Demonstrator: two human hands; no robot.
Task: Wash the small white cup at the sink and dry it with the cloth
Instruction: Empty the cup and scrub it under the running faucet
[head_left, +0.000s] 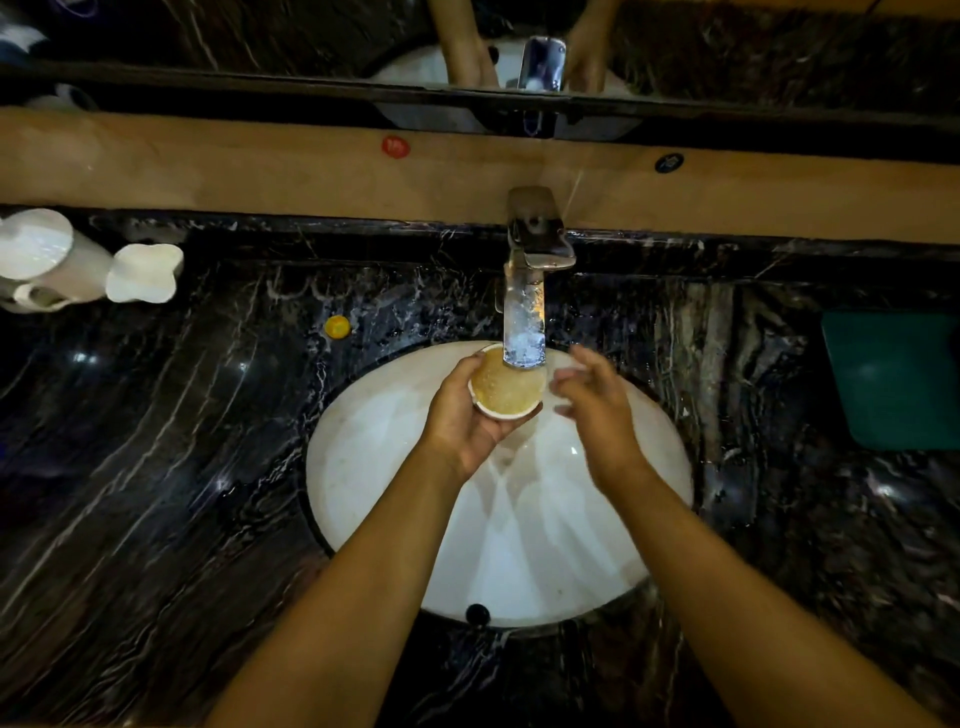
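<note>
Round white cup (506, 389) under glassy stream (523, 332)

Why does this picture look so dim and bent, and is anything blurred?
Head view: the wide-angle lens bows the counter edges; light is low, brightest on the white sink; the right hand is smeared by motion blur, while the left hand holding the small white cup stays sharper; small glints dot the dark marble.
</note>
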